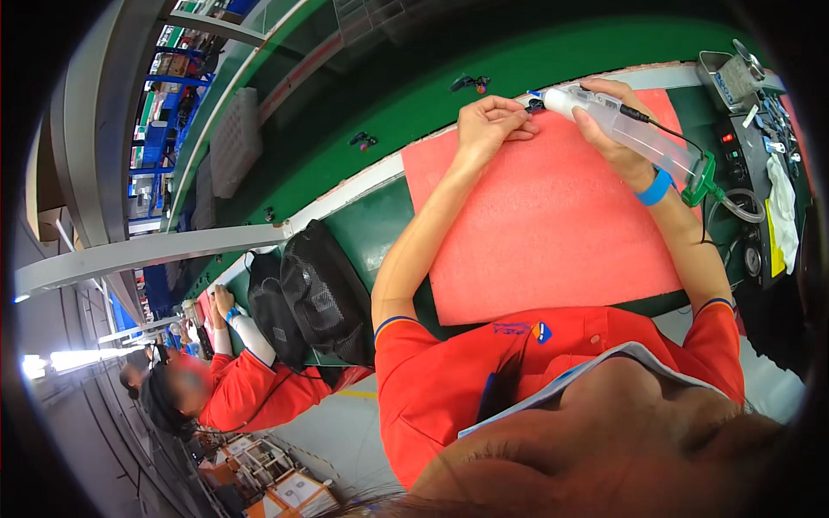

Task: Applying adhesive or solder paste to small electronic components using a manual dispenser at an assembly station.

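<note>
I see the pink mat point(553, 224) nearest me. Over its far edge, my right hand point(615, 154) wraps the translucent tool point(648, 142); my left hand point(488, 129) curls its fingertips at a small dark part point(535, 104) near the tool's tip, pinched or not, I cannot tell. Beyond, dark clusters point(469, 84) dot the green surface point(414, 108).

From my remote post I record a green table point(384, 226) bearing a flat pink mat point(553, 224). At its right end I note a metal container point(722, 79) and a black box point(734, 168) with a red light point(728, 137). Beyond a pale rail point(345, 198), I find a green strip point(561, 56) carrying small dark parts point(471, 84), lying well apart.
</note>
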